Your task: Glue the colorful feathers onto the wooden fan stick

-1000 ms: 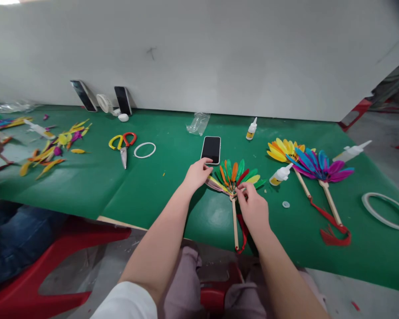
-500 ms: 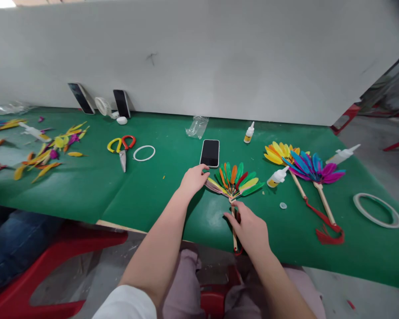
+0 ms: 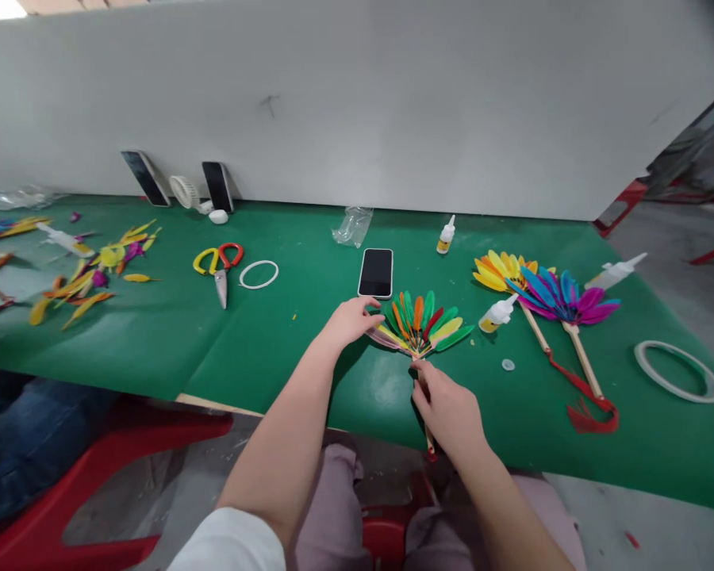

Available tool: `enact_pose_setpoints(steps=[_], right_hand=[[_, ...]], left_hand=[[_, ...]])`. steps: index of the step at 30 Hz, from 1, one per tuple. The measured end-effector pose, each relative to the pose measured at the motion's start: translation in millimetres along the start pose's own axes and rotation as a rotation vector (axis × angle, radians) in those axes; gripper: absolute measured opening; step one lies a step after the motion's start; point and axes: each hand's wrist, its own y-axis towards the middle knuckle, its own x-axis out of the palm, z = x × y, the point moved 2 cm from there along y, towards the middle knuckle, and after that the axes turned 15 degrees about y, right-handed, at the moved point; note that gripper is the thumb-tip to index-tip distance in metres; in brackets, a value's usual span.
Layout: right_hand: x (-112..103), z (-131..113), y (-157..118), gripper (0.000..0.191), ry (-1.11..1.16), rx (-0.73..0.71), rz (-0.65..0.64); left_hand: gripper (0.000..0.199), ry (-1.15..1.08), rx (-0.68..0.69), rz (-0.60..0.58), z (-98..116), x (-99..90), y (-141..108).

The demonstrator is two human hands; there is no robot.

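A feather fan [image 3: 417,321] with green, orange, red, yellow and pink feathers lies on the table before me. My right hand [image 3: 449,404] is closed around its wooden handle, just below the feathers' base. At the fan's left edge is my left hand [image 3: 352,319], fingers a little apart by the yellow and pink outer feathers; whether it touches them is unclear. Just above the left hand lies a phone [image 3: 376,273]. Right of the fan, a white glue bottle [image 3: 496,315] leans over, with a small round cap [image 3: 508,365] below it.
Two other feather fans, one yellow [image 3: 497,270] and one blue and purple [image 3: 562,293], lie to the right, near a tape roll [image 3: 646,369]. Another glue bottle [image 3: 446,236] stands behind. Leftward are scissors [image 3: 220,277], a white ring [image 3: 259,274] and loose feathers [image 3: 83,297]. A white panel [image 3: 357,103] rises behind.
My right hand's fingers have closed in around the handle, whose lower end has swung slightly right. My left hand has shifted slightly right along the outer feathers.
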Motion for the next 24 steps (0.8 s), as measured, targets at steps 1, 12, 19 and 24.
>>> enact_pose_setpoints(steps=[1, 12, 19, 24], right_hand=[[-0.9, 0.2, -1.1, 0.027, -0.002, -0.003, -0.005], [-28.2, 0.0, 31.2, 0.021, -0.044, -0.058, -0.087], [-8.1, 9.5, 39.0, 0.022, 0.003, -0.044, -0.023], [-1.1, 10.9, 32.7, 0.022, -0.024, -0.060, -0.005]], left_hand=[[0.036, -0.009, 0.013, -0.030, 0.1, -0.3, -0.7], [0.040, -0.085, 0.044, -0.164, 2.2, 0.1, -3.3], [0.040, -0.011, 0.035, -0.109, 4.2, 2.3, -1.2], [0.036, 0.003, 0.024, -0.054, 7.5, 4.9, -0.1]])
